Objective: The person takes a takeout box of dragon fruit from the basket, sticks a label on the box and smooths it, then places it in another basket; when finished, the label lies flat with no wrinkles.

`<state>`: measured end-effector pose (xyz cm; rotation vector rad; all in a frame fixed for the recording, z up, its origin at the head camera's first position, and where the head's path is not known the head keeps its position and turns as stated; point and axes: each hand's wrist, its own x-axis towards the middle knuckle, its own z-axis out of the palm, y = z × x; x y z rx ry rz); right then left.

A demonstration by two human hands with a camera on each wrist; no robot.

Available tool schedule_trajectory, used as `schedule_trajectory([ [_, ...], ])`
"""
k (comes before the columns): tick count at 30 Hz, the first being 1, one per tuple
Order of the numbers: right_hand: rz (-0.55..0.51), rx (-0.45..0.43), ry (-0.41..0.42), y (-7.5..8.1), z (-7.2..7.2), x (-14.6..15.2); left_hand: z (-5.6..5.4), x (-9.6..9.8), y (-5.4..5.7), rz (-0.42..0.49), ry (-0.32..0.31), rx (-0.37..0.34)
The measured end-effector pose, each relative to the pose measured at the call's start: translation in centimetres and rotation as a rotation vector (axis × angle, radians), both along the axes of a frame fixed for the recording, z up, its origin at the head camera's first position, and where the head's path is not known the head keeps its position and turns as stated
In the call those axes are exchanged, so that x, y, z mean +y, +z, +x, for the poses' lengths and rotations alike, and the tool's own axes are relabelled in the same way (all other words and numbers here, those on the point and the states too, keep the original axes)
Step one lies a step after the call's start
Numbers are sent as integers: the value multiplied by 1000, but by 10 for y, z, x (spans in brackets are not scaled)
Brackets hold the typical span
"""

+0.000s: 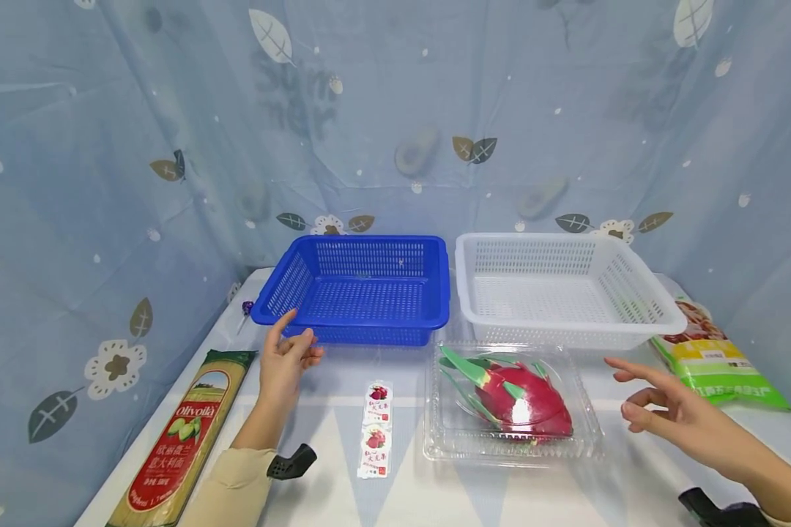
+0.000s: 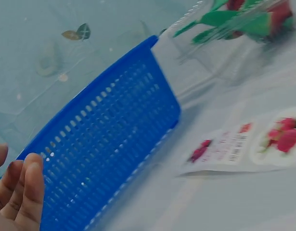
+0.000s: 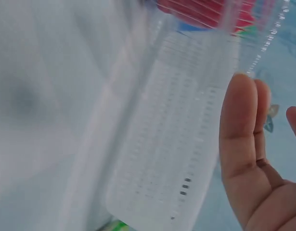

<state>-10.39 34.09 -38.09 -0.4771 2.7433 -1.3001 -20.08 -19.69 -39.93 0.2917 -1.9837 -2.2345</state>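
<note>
1. From here I see the right hand (image 1: 672, 410) loosely spread, holding nothing; the left hand (image 1: 286, 362), loosely curled, likewise
2. The clear box (image 1: 444, 445) lies just left of the right hand, the nearer one
3. Inside, the dragon fruit (image 1: 530, 402) slants lengthwise, leaves (image 1: 466, 366) leftward

bright, even head view with glare on the clear box (image 1: 474, 454); dimmer, blurrier wrist views

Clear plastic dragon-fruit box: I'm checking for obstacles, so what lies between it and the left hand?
In the head view, a flat white rectangular strip printed with dragon fruit.
</note>
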Motion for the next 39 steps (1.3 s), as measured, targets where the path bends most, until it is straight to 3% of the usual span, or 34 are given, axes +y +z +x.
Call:
schedule_trajectory([
  [5, 56, 101, -64, 10, 9, 0, 25, 3, -6, -119, -26, -39],
  [9, 34, 177, -118, 16, 20, -5, 42, 6, -12, -247, -134, -153],
  [12, -20, 206, -159, 16, 27, -8, 52, 9, -19, -405, -225, -199],
  [14, -65, 214, -155, 16, 30, -11, 57, 12, -22, -554, -284, -169],
  [19, -141, 222, -152, 15, 30, -24, 63, 24, -23, -924, -415, 20],
  [21, -178, 217, -145, 14, 29, -31, 64, 28, -23, -1010, -452, 74],
  [26, -283, 197, -33, 9, 31, -45, 64, 35, -24, -1155, -527, 142],
  [30, -273, 184, 54, 10, 32, -59, 66, 35, -27, -1232, -564, 168],
  [39, -339, 135, 176, 12, 39, -89, 73, 38, -34, -1306, -596, 233],
])
